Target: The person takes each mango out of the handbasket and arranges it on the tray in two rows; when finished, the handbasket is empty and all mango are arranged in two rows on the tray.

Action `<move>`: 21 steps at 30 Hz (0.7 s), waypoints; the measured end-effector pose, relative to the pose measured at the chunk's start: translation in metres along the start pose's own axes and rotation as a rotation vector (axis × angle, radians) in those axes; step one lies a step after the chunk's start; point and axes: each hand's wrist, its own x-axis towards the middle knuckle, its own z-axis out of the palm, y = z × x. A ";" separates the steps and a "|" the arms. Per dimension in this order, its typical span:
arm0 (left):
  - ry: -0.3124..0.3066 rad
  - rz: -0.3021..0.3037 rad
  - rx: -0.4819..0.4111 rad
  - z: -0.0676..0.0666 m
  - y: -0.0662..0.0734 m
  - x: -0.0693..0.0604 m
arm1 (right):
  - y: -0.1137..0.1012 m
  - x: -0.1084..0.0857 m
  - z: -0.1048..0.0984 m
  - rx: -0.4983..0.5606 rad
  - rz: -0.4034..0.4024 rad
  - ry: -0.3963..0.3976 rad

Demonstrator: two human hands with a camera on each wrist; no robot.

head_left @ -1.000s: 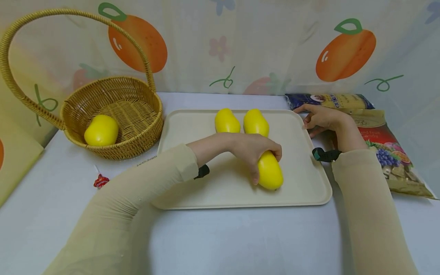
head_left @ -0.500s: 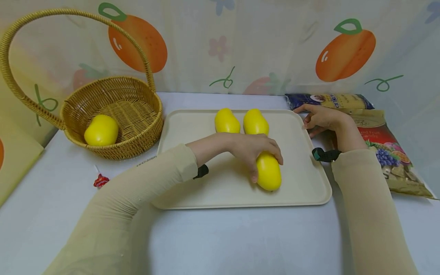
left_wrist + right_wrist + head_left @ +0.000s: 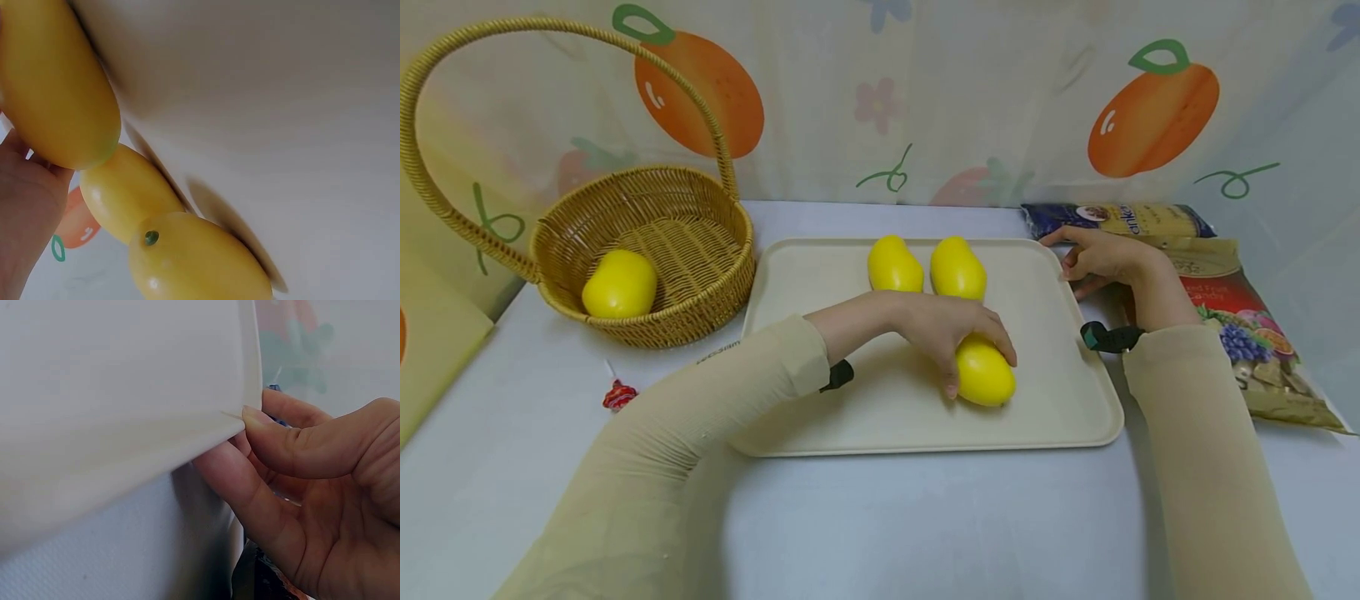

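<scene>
My left hand grips a yellow mango over the right half of a cream tray, with the thumb on one side and fingers on the other. In the left wrist view the held mango fills the upper left corner, and part of the hand shows below it. Two more mangoes, a left one and a right one, lie side by side towards the tray's back. At the tray's far right corner my right hand pinches the rim, thumb above and finger beneath in the right wrist view.
On the left stands a tall-handled wicker basket with one mango inside. A red-wrapped lollipop lies in front of it. A candy bag and a blue-and-yellow packet lie beyond the right hand. A fruit-print curtain hangs behind.
The mango in my left hand has turned, and its near end has shifted slightly to the left and then back from the front edge. My right hand keeps its place on the tray.
</scene>
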 end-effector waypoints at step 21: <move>-0.002 0.087 -0.014 -0.005 0.005 -0.007 | -0.001 0.001 0.000 -0.006 -0.014 -0.010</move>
